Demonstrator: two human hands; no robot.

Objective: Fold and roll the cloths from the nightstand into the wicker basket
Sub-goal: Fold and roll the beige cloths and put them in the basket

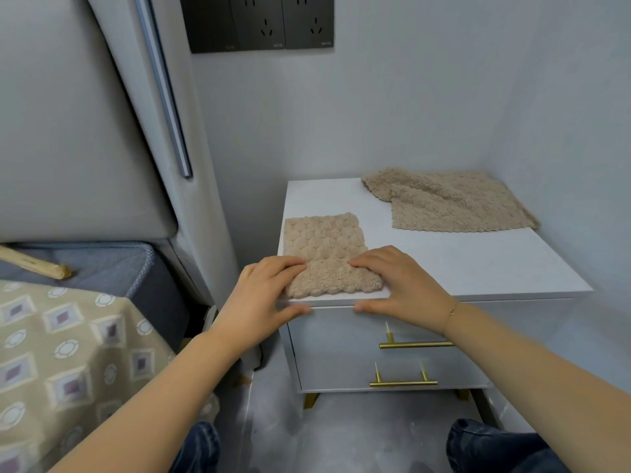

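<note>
- Denim-clad knees [491,445] at the bottom edge, above the grey floor.
- Left hand [263,295] and right hand [399,285] both grasping the near, turned-over end of the beige cloth [326,240]: fingers on top of the fold, thumbs under the front lip of the table [444,261].
- Folded into a narrow strip along the table's left edge.
- Second beige cloth [450,199] spread loosely at the far right corner, well apart.
- Two brass drawer handles [415,344] below.
</note>
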